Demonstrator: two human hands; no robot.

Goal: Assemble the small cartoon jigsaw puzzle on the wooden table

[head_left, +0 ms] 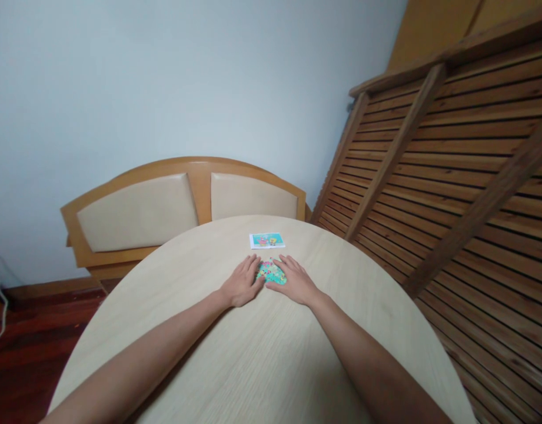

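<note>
A: What do we see first, if we begin from the largest?
B: We see the pale wall (pixel 186 88), and on the right a slatted wooden panel (pixel 396 156), which leans at a slant. Below us is a round table (pixel 235 377), with a light wood-grain top.
A: And behind the table?
B: There we find a wooden headboard (pixel 201 191) with two cream padded parts. At the lower left we notice some dark red floor (pixel 36 341).
A: Now, how are our hands?
B: Both bare forearms reach forward over the table. Our left hand (pixel 243 282) is open, palm down, its fingers a little apart, at the left edge of the pile. Our right hand (pixel 296 281) is open in the same way at the right edge, with the thumb stretched along the near side. Neither is closed around anything; if the fingertips press some piece, we cannot tell.
A: What else is near?
B: Just beyond our hands lies a picture sheet (pixel 267 240), turquoise, with a pink figure and a yellow one. Between our hands is the pile of small pieces (pixel 271 271), mostly turquoise, with yellow and pink spots.
</note>
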